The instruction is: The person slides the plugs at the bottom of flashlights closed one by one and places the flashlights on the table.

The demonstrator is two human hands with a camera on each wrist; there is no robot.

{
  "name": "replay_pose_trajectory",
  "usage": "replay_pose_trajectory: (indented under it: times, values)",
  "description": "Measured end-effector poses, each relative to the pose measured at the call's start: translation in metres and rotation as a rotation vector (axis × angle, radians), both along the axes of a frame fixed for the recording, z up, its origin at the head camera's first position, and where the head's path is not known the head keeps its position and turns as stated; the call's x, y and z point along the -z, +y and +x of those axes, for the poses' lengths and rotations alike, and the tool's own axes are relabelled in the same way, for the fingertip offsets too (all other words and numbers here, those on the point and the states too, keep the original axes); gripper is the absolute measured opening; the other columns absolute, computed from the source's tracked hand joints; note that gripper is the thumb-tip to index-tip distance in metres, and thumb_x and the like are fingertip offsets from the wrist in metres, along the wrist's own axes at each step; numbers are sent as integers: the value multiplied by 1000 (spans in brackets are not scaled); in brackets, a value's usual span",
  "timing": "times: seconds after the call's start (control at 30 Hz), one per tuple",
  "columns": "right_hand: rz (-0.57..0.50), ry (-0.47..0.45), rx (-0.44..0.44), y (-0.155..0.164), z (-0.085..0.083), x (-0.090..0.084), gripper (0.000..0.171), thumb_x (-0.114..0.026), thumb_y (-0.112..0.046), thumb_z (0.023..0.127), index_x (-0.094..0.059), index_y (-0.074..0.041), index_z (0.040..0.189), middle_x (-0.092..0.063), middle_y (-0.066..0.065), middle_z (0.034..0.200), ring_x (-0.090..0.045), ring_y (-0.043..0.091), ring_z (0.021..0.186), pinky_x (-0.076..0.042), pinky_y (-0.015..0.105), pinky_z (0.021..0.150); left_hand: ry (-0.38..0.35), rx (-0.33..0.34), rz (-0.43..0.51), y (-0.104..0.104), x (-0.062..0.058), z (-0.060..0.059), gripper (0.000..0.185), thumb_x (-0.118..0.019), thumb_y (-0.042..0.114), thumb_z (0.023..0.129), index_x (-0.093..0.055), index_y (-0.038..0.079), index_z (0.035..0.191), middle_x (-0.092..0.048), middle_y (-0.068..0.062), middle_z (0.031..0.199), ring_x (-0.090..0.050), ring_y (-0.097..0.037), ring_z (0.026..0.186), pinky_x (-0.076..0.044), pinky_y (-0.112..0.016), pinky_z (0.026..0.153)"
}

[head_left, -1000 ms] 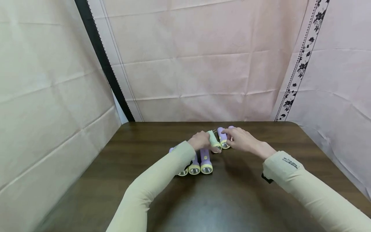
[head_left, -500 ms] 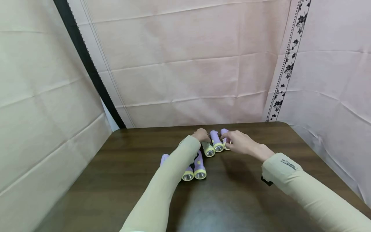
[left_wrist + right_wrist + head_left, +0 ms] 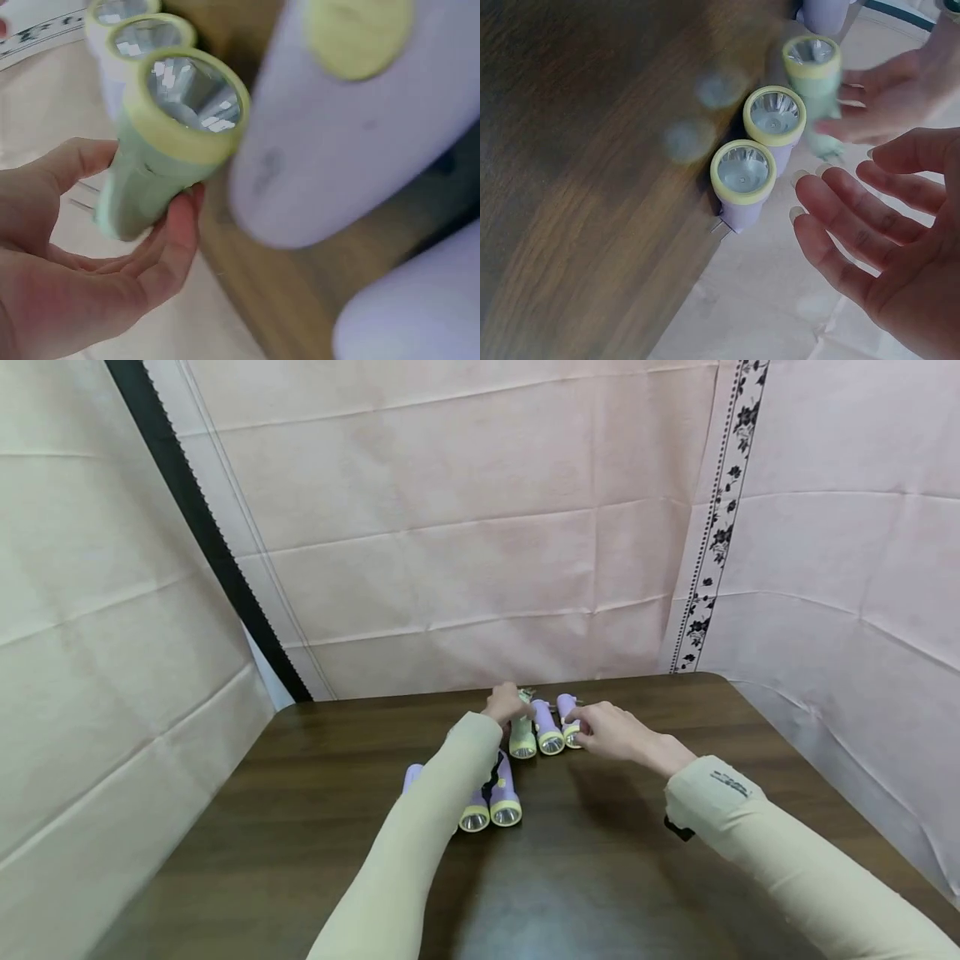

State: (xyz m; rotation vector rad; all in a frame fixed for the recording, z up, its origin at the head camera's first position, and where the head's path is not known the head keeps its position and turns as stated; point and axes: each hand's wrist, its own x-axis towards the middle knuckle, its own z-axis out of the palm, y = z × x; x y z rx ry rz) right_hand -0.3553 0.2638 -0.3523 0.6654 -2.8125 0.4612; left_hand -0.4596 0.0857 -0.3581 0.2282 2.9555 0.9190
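My left hand [image 3: 508,703] holds a mint-green flashlight [image 3: 154,176] with a yellow rim, thumb on one side and fingers on the other. The lens points toward me in the head view. To its right lie a purple flashlight [image 3: 548,727] and another purple flashlight [image 3: 567,708], side by side, lens ends toward me. My right hand [image 3: 617,732] hovers beside the rightmost one, fingers loosely bent. In the right wrist view that hand's fingers [image 3: 855,225] stand apart from the flashlights with nothing between them.
Nearer to me, a row of purple flashlights [image 3: 505,793] lies on the dark wooden table [image 3: 600,860], partly hidden by my left sleeve [image 3: 405,835]. Pale cloth [image 3: 450,527] hangs behind the table's far edge and along both sides.
The head view has shifted, so the table scene slides left. My left hand has straightened the green flashlight from a slant, beside the purple pair. My right hand stays near the rightmost flashlight.
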Motion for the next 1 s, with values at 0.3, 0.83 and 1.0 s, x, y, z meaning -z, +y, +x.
replay_pose_trajectory:
  times: [0.3,0.83,1.0]
  values:
    - [-18,43,8,-3,-3,-13,48,-58,-5,84,-54,-3,132,-59,1,75,-51,12,64,-40,28,56,253,159,71,-15,-35,-1,28,-75,13,74,-64,0,97,-66,-13,94,-60,-22,79,-54,-30,68]
    - [-39,50,-37,-21,-4,-21,68,-56,-2,86,-33,-12,149,-64,4,86,-54,12,67,-42,28,55,356,410,84,-42,-23,5,38,-81,3,72,-58,4,103,-71,-14,101,-67,-24,93,-54,-34,82]
    - [-30,45,-67,-31,-4,-23,67,-53,-1,87,-33,-11,150,-61,2,80,-49,11,62,-38,27,51,367,423,65,-46,-21,7,39,-82,4,72,-58,4,103,-71,-14,103,-67,-25,94,-53,-35,83]
